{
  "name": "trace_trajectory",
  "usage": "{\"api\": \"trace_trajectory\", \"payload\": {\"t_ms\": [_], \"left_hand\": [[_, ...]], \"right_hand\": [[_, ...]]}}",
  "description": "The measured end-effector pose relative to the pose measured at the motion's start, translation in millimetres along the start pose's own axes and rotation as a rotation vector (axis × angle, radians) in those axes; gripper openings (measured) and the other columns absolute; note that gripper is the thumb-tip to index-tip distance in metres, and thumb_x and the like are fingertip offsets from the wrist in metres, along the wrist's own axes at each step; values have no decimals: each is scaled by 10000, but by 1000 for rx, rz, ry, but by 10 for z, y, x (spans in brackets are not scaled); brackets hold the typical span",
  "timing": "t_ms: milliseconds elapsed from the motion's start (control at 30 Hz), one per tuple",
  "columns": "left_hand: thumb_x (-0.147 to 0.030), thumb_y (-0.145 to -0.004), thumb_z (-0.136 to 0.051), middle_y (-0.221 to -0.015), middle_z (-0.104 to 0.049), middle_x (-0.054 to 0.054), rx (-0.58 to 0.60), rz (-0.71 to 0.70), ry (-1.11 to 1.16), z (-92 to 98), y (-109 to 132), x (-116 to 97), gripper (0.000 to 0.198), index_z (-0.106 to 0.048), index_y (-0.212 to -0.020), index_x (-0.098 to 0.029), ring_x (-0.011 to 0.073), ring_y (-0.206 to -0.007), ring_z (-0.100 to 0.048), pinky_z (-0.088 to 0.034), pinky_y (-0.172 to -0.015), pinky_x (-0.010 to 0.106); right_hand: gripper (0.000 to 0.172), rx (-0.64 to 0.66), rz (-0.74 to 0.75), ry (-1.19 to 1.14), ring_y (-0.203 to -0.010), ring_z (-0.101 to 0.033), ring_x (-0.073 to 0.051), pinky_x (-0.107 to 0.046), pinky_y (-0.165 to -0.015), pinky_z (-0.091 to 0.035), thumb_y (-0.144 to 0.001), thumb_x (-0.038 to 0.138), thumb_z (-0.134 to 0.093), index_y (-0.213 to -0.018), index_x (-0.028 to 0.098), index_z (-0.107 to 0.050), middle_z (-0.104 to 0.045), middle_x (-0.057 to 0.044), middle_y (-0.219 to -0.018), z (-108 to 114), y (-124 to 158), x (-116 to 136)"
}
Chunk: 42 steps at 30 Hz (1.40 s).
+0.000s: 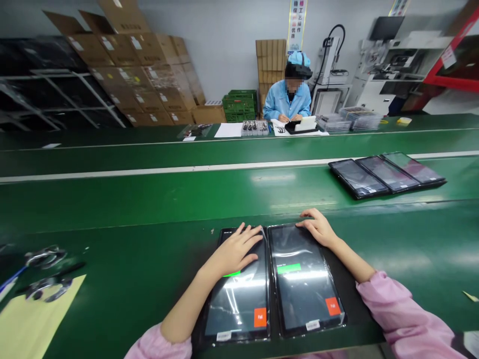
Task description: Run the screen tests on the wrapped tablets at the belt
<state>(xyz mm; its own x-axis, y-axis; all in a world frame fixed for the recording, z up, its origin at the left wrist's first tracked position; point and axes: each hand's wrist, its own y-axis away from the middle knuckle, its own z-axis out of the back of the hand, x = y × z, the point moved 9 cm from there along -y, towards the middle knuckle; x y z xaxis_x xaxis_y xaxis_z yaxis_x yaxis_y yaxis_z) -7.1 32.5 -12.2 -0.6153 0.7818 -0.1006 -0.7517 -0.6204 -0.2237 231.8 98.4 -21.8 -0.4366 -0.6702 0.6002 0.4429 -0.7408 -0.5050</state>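
Two black tablets in clear wrap lie side by side on the green bench in front of me. My left hand [235,249] rests flat, fingers spread, on the upper part of the left tablet [239,304]. My right hand [318,228] touches the top edge of the right tablet [305,284] with its fingers stretched out. Each screen shows a green bar and an orange square marked "Fail". Neither hand holds anything.
Three more tablets [387,173] lie in a row on the green conveyor belt [149,194] at right. Cables and a yellow sheet [33,314] sit at near left. A person in blue [288,97] works across the belt. Cardboard boxes [142,75] and machines line the back wall.
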Motion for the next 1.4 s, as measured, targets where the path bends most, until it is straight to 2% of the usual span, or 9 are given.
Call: {"api": "trace_trajectory", "payload": {"t_ms": [167, 300, 567, 667, 833, 1033, 1133, 1233, 1400], "left_hand": [[-351, -1027, -350, -1064, -757, 68, -113, -74, 122, 99, 148, -30, 389, -681, -1172, -205, 215, -1128, -673, -537, -973, 345], [-333, -1013, -349, -921, -740, 66, -266, 120, 50, 239, 188, 174, 406, -739, -1027, -220, 202, -899, -686, -512, -948, 408], [-525, -996, -336, -1254, -672, 85, -219, 308, 79, 94, 136, 394, 456, -736, -1058, -315, 275, -1148, -619, -200, -1152, 635], [-585, -983, -285, -1347, -629, 132, -229, 360, 184, 105, 145, 445, 517, -644, -1122, -238, 291, -1251, -578, -230, -1174, 603], [-557, -972, -302, -1374, -616, 166, -76, 595, 414, -66, 110, 607, 409, -529, -1048, -225, 288, -1247, -602, -479, -1018, 474], [-518, -941, -334, -1280, -674, 137, 227, 572, 380, -272, -223, 625, 520, -550, -1288, -196, 297, -1204, -618, -463, -1028, 465], [-582, -915, -336, -1139, -715, 108, 342, 559, 407, -334, -401, 667, 520, -667, -1069, -211, 286, -1118, -644, -479, -997, 441], [-631, -895, -290, -889, -717, 89, 401, 605, 424, -328, -498, 736, 565, -657, -781, -217, 285, -950, -670, -515, -910, 431], [-694, -869, -234, -956, -724, 83, 370, 652, 455, -158, -455, 844, 643, -652, -806, -210, 266, -916, -667, -530, -896, 418]], "right_hand": [[673, 25, -7, -197, -893, -615, -239, -404, -847, -490, -1045, 542, -337, -612, 242, -755, -671, -91, -958, 15, 3, 8], [633, -110, -90, -139, -874, -614, -233, -398, -832, -495, -1040, 550, -355, -687, 257, -791, -662, -85, -914, 129, 14, -91], [571, -79, 22, -81, -902, -601, -224, -392, -812, -519, -1050, 475, -369, -731, 279, -801, -643, -85, -951, 56, 2, 16], [549, -97, 38, -47, -910, -593, -225, -398, -815, -509, -1053, 440, -366, -760, 283, -804, -638, -82, -960, 61, 10, 13], [488, -121, -18, -52, -919, -568, -241, -417, -821, -489, -1037, 410, -402, -813, 265, -811, -634, -95, -969, 52, 0, -56], [599, -27, -50, -152, -866, -592, -206, -369, -837, -502, -1037, 448, -392, -608, 247, -759, -655, -72, -940, -14, -46, -114], [589, -84, -128, -150, -901, -579, -214, -391, -900, -480, -1050, 408, -358, -683, 238, -786, -636, -80, -958, 39, -48, -212], [544, -78, -164, -164, -910, -568, -219, -401, -913, -477, -1036, 367, -393, -684, 238, -787, -631, -79, -964, 12, -57, -246], [465, -4, -187, -219, -925, -566, -218, -392, -929, -471, -989, 312, -485, -624, 243, -765, -635, -68, -964, -81, -98, -232]]}}
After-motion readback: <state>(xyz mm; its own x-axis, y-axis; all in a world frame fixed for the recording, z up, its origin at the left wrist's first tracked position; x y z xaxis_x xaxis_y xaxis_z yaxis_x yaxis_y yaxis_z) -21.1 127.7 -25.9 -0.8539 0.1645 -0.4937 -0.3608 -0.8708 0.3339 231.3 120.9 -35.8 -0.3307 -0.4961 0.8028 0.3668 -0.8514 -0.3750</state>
